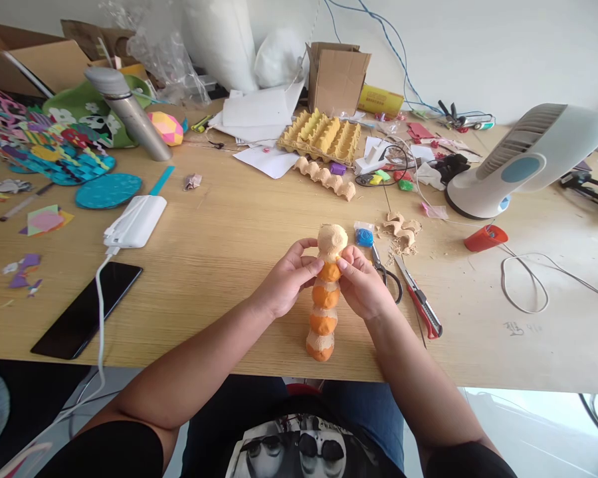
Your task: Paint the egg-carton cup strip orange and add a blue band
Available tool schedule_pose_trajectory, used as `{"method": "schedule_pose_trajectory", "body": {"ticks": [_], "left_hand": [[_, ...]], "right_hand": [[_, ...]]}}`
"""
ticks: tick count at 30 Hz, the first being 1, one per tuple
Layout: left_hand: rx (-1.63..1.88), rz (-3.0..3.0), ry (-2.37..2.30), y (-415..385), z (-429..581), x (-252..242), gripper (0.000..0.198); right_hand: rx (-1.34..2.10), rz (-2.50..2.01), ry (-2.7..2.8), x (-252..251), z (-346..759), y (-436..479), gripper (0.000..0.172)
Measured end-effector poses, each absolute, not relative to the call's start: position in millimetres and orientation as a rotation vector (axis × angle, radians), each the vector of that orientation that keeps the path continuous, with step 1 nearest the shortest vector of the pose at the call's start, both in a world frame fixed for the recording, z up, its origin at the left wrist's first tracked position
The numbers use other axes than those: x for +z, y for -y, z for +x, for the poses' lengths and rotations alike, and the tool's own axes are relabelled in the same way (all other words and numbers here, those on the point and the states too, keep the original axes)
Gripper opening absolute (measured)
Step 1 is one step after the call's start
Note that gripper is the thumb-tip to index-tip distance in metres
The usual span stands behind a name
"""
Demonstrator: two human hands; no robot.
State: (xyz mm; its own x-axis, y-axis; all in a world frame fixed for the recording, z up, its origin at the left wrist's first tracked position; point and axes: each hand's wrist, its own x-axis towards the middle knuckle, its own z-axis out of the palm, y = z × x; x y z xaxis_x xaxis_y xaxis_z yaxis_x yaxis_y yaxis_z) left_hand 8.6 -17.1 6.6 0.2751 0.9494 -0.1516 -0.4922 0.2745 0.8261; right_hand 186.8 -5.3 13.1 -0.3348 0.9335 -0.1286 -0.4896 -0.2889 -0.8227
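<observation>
A strip of egg-carton cups [325, 312] lies lengthwise on the wooden table [219, 232] near its front edge, several cups covered in orange clay and the far one bare tan. My left hand [285, 282] and my right hand [361, 284] pinch the strip from both sides at its far end, fingers pressed on the orange clay just below the bare cup. Black-handled scissors [386, 272] and a red utility knife [421, 299] lie just right of my right hand. A small blue clay piece in plastic [364, 236] sits beyond it.
A black phone [87, 309] and a white power bank [137, 221] with cable lie at left. Yellow egg cartons [321, 136], a cut carton strip [325, 176], carton scraps [402, 229], a white fan [523, 162], a red cap [485, 238], a metal flask [129, 113] and coloured paper crafts [44, 149] crowd the back.
</observation>
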Motion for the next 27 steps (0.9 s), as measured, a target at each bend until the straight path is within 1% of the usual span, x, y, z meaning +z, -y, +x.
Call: {"method": "schedule_pose_trajectory", "body": {"ticks": [9,14,17,24,27], "left_hand": [[1.089,0.766,-0.762,19.7,10.3,4.8,0.054],[1.118,0.668,-0.728,18.2,12.2,4.3,0.059],[1.125,0.634,-0.698,16.3,12.0,6.0,0.058],[1.121,0.645,-0.708,12.9,5.2,11.2,0.055],[1.111,0.702,-0.724,13.2,3.0,12.1,0.059]], "right_hand": [[1.799,-0.824,0.839,15.5,184.9,7.8,0.059],[1.742,-0.772,0.826,17.0,181.7,9.9,0.052],[1.756,-0.728,0.840,18.8,182.1,10.1,0.050],[1.773,-0.718,0.884,19.5,184.1,7.3,0.054],[1.775,-0.731,0.907,19.6,182.5,8.2,0.054]]}}
